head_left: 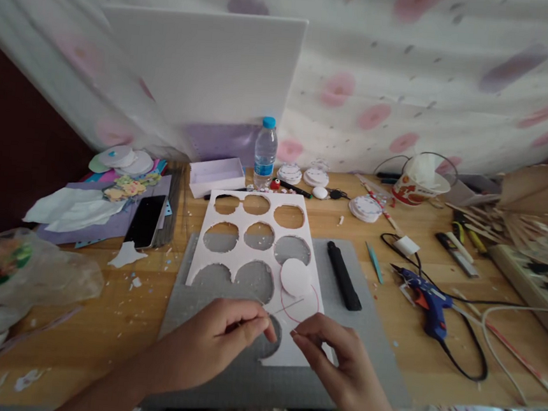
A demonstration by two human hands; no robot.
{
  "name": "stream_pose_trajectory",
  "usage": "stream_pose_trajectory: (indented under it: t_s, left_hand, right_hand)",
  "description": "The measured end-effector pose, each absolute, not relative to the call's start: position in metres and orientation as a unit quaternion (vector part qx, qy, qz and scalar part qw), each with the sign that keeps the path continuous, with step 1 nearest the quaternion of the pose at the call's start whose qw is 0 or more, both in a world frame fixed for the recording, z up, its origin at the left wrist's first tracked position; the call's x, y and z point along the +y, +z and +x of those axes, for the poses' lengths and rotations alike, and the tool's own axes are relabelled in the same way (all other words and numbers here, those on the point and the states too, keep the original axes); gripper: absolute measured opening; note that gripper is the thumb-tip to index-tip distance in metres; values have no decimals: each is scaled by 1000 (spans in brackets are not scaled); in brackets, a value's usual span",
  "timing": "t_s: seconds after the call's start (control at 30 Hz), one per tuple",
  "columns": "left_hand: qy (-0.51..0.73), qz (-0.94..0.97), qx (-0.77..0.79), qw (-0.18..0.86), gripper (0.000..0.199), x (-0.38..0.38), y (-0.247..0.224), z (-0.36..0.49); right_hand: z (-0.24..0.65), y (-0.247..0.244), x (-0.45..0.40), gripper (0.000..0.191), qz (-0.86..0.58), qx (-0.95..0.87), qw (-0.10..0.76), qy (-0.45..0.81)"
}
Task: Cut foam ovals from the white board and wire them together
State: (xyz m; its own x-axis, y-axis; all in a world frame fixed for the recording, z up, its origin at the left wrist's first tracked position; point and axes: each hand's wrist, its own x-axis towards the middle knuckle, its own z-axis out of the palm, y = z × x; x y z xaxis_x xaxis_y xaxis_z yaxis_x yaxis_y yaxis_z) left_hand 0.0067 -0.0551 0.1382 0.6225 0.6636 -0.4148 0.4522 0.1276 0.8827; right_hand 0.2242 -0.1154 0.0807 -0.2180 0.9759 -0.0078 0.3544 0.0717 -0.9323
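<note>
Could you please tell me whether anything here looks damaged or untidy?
The flat white board is raggedly cut and gapes at its lower left, looking damaged. White scraps litter the wooden table further left, looking untidy.

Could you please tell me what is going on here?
A person's left hand and right hand, both curled into a pinch, are at the near end of a white board with round holes. A thin rod shows between them; whether either hand holds it is unclear. A white disc lies on the board near a pink circle outline. The board rests partly on a grey mat; a blue glue gun lies to the right.
</note>
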Motion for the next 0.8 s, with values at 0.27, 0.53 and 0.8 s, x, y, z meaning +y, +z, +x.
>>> stream_pose_trajectory:
  t_s: [0.27,0.53,0.8]
  left_hand:
    - [161,568,454,667,48,-62,90,20]
    - [156,498,459,719,47,-66,70,29]
    - [181,440,461,749,44,-70,69,23]
  right_hand:
    - [220,65,-107,17,-516,-620,300,510]
    - [203,56,-93,24,-467,-509,361,627]
    - [200,52,-91,26,-488,-478,367,631]
